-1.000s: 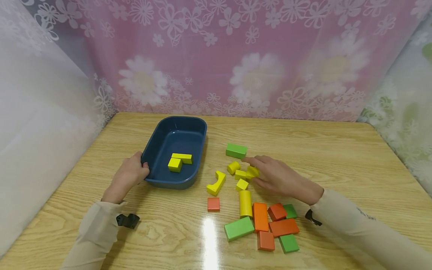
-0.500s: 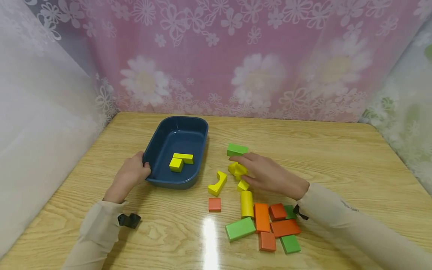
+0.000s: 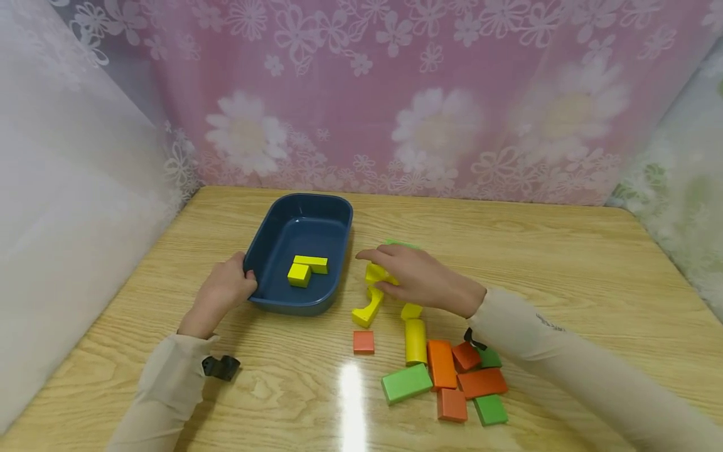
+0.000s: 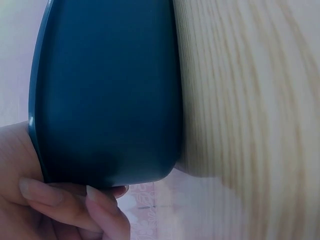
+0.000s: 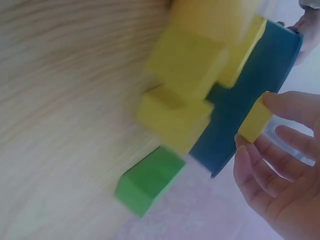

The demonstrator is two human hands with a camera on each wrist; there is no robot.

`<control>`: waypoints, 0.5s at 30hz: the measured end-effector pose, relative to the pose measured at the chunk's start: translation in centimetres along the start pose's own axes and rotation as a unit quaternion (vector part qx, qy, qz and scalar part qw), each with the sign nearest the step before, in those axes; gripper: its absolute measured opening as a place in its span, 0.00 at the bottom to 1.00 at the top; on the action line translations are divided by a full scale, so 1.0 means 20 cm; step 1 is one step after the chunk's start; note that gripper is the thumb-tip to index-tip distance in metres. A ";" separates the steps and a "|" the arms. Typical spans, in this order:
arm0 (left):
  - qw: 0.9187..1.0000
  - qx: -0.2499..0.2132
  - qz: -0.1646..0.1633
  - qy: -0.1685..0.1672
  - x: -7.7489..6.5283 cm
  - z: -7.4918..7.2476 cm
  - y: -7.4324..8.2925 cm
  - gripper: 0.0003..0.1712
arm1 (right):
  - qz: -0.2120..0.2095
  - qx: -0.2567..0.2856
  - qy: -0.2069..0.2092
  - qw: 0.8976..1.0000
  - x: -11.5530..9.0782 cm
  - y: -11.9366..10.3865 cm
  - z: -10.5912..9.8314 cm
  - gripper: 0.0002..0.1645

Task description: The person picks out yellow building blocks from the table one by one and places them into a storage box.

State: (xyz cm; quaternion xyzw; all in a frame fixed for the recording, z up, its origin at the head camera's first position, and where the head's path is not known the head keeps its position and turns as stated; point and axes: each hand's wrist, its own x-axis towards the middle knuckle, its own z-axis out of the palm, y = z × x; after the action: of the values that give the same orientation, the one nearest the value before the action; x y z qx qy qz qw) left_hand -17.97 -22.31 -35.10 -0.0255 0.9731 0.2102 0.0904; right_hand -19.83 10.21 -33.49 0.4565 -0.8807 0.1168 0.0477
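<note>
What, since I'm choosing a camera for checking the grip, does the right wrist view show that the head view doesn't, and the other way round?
Only the right wrist: the palm side of the right hand, its thumb and fingers pinching a small yellow block; also the sides of the far green block, mostly hidden by that hand in the head view.

Only the head: two yellow blocks inside the blue tray, the red and orange blocks, and the near green blocks.

Both: the tray, the left hand holding it, loose yellow pieces and the wooden table.
</note>
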 end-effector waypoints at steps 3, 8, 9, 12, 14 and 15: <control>1.000 0.003 0.003 0.005 0.00 0.00 0.01 0.31 | -0.008 -0.004 -0.003 1.000 0.03 -0.03 -0.01 0.32; 1.000 0.007 0.005 0.009 0.01 0.00 0.01 0.31 | -0.019 0.005 -0.006 1.000 0.11 -0.08 -0.03 0.33; 1.000 0.008 0.003 0.007 0.01 -0.01 0.01 0.31 | -0.021 0.008 -0.009 1.000 0.12 -0.09 -0.03 0.33; 1.000 0.010 -0.002 0.000 0.01 -0.01 0.01 0.32 | -0.025 0.009 -0.016 1.000 0.18 -0.11 -0.03 0.35; 1.000 0.010 -0.004 -0.004 0.01 -0.01 0.01 0.32 | -0.027 0.009 -0.015 0.999 0.22 -0.12 -0.02 0.35; 1.000 0.010 -0.005 -0.005 0.01 0.00 0.01 0.32 | -0.028 0.010 -0.015 0.999 0.24 -0.12 -0.02 0.34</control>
State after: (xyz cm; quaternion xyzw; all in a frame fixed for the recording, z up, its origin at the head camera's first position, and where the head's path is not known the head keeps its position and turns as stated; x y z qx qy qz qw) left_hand -18.12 -22.23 -35.00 -0.0283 0.9745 0.2003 0.0967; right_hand -20.63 5.16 -31.81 0.4830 -0.8671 0.1175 0.0331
